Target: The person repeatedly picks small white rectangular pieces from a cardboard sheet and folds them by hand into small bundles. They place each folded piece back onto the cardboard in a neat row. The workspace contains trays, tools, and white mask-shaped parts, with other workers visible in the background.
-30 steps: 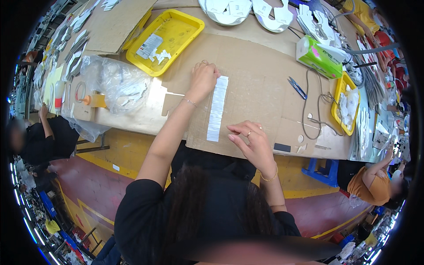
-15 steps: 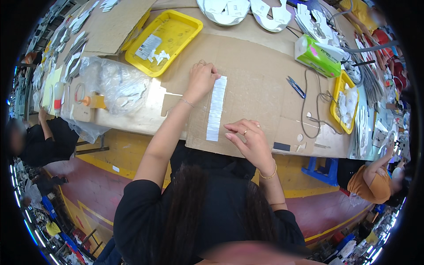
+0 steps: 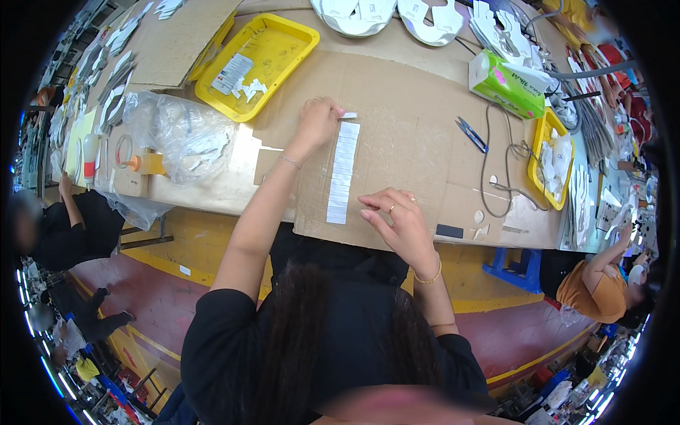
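A long white strip (image 3: 342,172) made of several small white labels lies on a brown cardboard sheet (image 3: 418,149) covering the table. My left hand (image 3: 317,122) is at the strip's far end, its fingers pinched on one small white label (image 3: 348,115) just past that end. My right hand (image 3: 398,220) rests on the cardboard to the right of the strip's near end, fingers loosely spread, holding nothing.
A yellow tray (image 3: 256,62) with white pieces stands at the back left, clear plastic bags (image 3: 180,134) beside it. Blue-handled snips (image 3: 471,134), a grey cord (image 3: 496,163), a green tissue box (image 3: 506,83) and a second yellow tray (image 3: 545,159) lie right. Other people work at both sides.
My left hand has lifted a small label off the strip's far end. My right hand has drawn back slightly from the strip's near end.
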`<state>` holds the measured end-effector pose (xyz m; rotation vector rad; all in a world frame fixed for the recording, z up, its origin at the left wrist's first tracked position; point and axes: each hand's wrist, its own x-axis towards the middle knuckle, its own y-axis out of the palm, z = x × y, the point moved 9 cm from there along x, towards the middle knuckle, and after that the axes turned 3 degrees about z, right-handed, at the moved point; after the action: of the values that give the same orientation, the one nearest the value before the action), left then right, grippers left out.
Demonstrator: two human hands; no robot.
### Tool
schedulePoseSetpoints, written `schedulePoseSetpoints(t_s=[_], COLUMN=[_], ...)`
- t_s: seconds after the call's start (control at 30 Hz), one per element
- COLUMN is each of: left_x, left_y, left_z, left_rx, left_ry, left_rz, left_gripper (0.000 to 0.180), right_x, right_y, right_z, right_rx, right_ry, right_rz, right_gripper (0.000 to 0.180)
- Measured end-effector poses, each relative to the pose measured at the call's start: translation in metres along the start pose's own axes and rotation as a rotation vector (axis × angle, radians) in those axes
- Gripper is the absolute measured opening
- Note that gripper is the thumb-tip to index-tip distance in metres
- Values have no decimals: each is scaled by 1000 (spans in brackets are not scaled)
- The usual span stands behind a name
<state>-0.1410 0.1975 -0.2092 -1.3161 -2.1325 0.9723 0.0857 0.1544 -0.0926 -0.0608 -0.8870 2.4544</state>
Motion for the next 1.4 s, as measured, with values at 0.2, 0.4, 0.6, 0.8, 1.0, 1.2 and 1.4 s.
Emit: schedulePoseSetpoints(t_s=[0.2,0.4,0.6,0.8,1.0,1.2,1.4], left_x=[-17,-78,-105,-115,-122,-131,-141], left_y=[-33,-60,-85,-99,-111,-121,-136], left_z=[3,-92,-136,-152,-163,-170,-193], left_rx=[-525,-1091,-1061,-1007,-917,-873,-731], left_ry=[-186,-51,4,144,317,409,663], left_rz=[86,269,300,234,162,133,187], left_gripper=[20,15,42,44,39,40,51], right_x=[3,8,17,13,13,12,8], right_y=[-7,-13,5,-2,-19,-42,-56], right_z=[-6,-43,-24,-9,7,29,50], right_rx=[72,844,1541,1505,1278,878,590], right_ry=[40,279,153,107,69,-41,-131], right_rz=[-56,-211,5,6,-32,-124,-193], right_gripper=[18,18,24,21,16,15,17])
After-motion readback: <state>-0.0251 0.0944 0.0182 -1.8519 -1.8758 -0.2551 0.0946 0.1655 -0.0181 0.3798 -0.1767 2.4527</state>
